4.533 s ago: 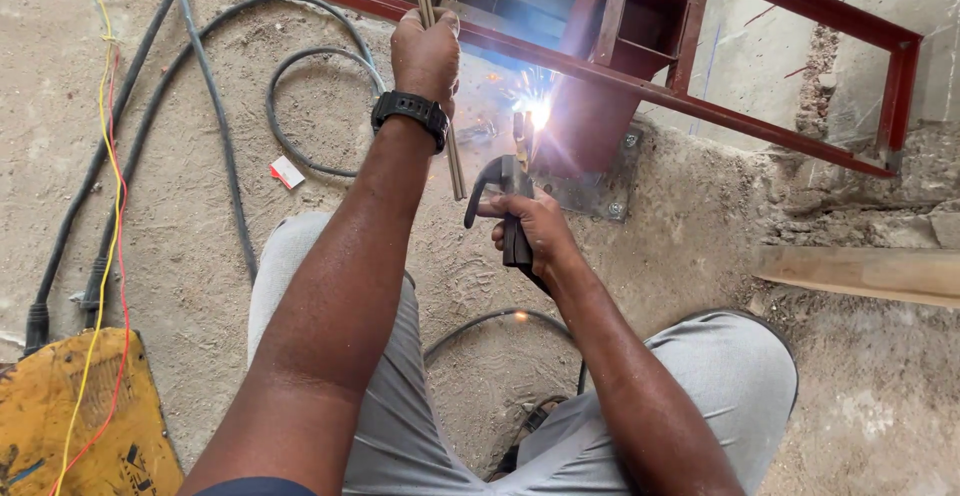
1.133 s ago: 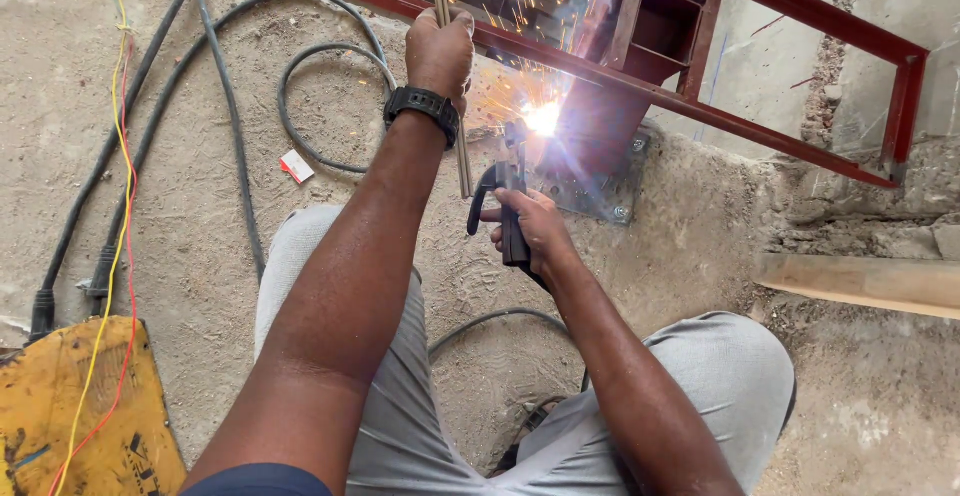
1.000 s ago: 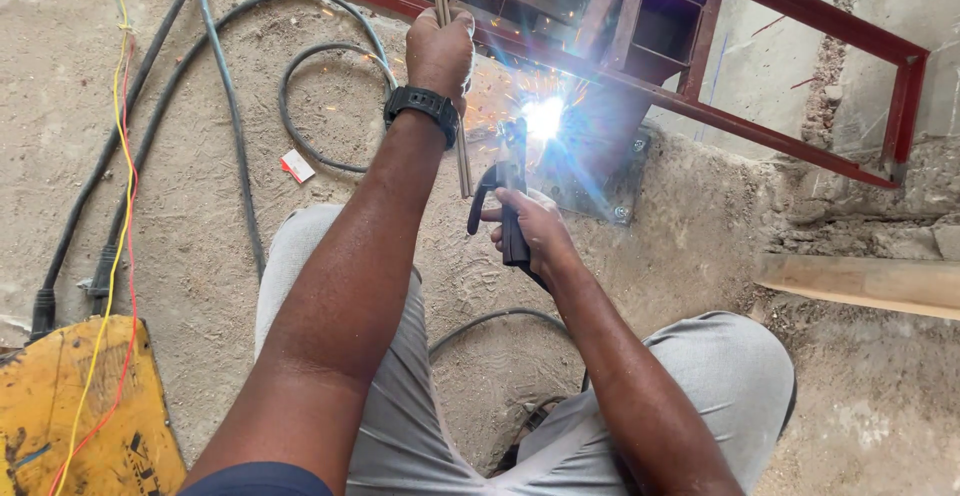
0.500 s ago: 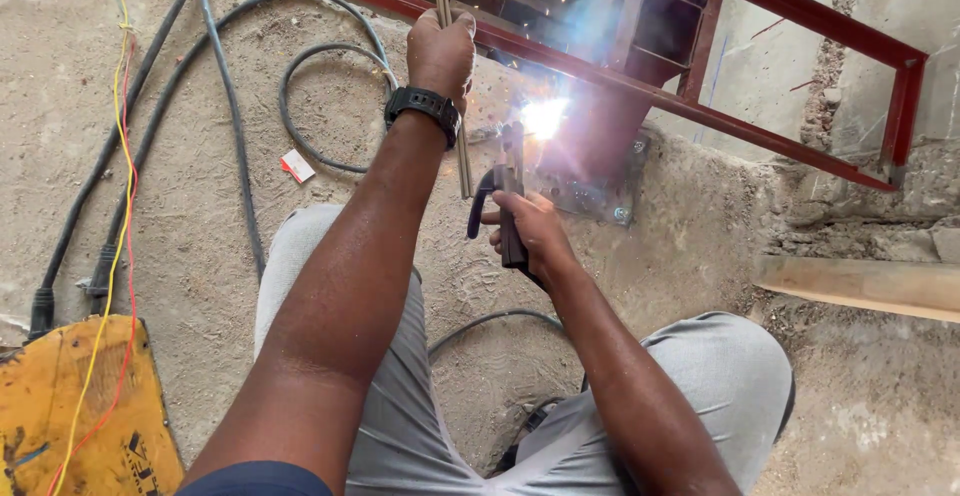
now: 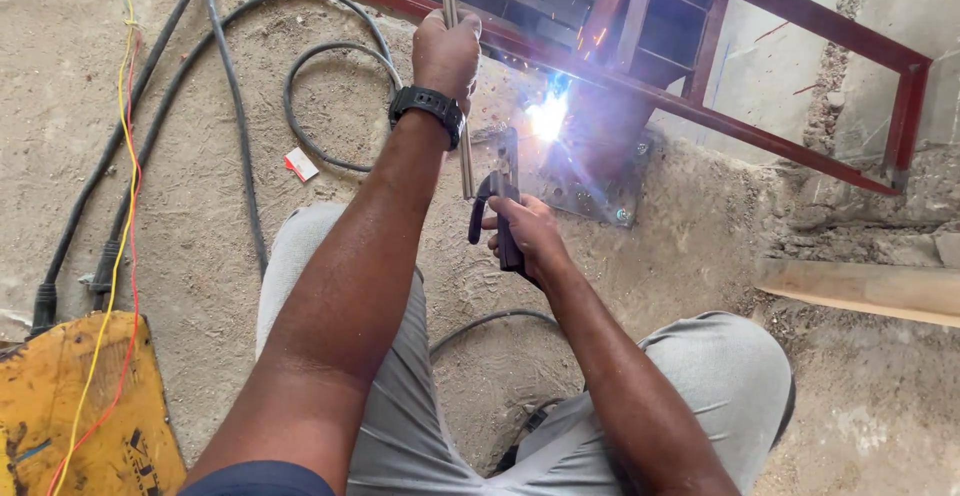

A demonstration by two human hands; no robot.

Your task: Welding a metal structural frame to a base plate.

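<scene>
Head view, L to R: yellow welder box (image 5: 70,416) on ground; left hand (image 5: 446,51) gripped upright steel rod (image 5: 452,66); right hand (image 5: 525,236) clenched electrode holder (image 5: 500,191), arc (image 5: 548,116) at red frame (image 5: 700,106).

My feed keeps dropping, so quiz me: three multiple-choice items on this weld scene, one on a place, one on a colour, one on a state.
1. Where is the yellow machine?
A. lower left
B. upper right
C. centre

2. What colour is the metal frame?
A. blue
B. red
C. white

3. What is the left hand doing?
A. lying flat on the ground
B. gripping an upright metal rod
C. holding the wooden plank

Answers:
1 A, it fills the bottom left corner.
2 B, its bars are painted red.
3 B, its fingers are closed around the rod, while the right hand holds the welding handle.
</scene>
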